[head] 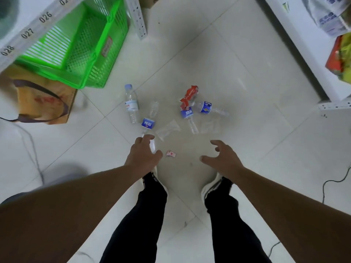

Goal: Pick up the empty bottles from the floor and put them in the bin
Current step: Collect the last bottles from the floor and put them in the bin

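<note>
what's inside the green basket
Nothing shows inside the green basket through its open top, only bare slats; the shelf edge covers its far corner.

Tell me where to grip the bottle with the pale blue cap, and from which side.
Grip the capped bottle round its clear lower body, below the white label. It lies flat on the floor, cap pointing away, apart from the other bottles. Come from above with the left hand, fingers spanning its width; its left side looks clear.
</note>
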The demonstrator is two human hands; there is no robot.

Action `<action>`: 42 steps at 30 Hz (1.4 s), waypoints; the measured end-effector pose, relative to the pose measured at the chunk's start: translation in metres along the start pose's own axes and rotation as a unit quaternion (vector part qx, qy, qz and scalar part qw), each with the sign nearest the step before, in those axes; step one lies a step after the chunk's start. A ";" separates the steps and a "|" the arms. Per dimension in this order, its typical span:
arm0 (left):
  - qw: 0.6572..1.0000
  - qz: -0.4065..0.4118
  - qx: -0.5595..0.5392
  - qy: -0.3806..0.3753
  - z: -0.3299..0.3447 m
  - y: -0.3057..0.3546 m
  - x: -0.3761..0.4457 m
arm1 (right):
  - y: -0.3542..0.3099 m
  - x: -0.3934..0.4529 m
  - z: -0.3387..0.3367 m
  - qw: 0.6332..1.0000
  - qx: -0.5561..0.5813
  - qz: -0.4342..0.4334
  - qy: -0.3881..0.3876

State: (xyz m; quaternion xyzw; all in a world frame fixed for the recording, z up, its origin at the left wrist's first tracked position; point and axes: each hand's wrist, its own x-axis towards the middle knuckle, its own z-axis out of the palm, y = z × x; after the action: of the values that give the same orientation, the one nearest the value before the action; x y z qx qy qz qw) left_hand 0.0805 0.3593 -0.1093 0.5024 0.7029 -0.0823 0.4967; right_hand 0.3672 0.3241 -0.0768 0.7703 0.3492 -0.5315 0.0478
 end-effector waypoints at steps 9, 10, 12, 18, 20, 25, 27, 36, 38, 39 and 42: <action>0.992 0.057 0.103 0.039 0.114 -0.009 0.142 | 0.057 0.185 0.035 0.993 -0.098 -0.044 0.044; 0.990 0.059 0.118 0.047 0.130 -0.014 0.162 | 0.066 0.209 0.041 0.992 -0.108 -0.048 0.053; 0.985 0.062 0.152 0.059 0.160 -0.025 0.201 | 0.085 0.254 0.054 0.986 -0.141 -0.058 0.063; 0.941 0.139 0.267 0.153 0.212 -0.051 0.246 | 0.133 0.315 0.094 0.928 -0.268 -0.183 0.183; 0.951 0.161 0.223 0.139 0.212 -0.056 0.233 | 0.141 0.302 0.099 0.932 -0.257 -0.184 0.178; 0.968 0.112 0.137 0.180 0.171 -0.040 0.164 | 0.124 0.227 0.071 0.954 -0.176 -0.132 0.205; 0.968 0.109 0.122 0.190 0.144 -0.030 0.137 | 0.108 0.196 0.048 0.954 -0.162 -0.136 0.214; 0.966 0.035 0.077 0.244 0.049 -0.002 0.090 | 0.031 0.147 -0.037 0.926 -0.186 -0.200 0.261; 0.963 0.041 0.081 0.253 0.048 -0.003 0.110 | 0.024 0.166 -0.040 0.910 -0.215 -0.228 0.270; 0.962 0.044 0.085 0.257 0.049 -0.006 0.124 | 0.023 0.179 -0.039 0.903 -0.233 -0.237 0.272; 0.958 0.049 0.106 0.261 0.063 -0.019 0.177 | 0.023 0.230 -0.027 0.896 -0.281 -0.228 0.258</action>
State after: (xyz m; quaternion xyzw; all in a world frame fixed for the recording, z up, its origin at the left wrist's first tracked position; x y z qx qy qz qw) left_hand 0.1034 0.4218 -0.2854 0.5901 0.7699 0.0029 0.2432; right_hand 0.4455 0.4308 -0.2681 0.7342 0.6501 -0.1897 0.0482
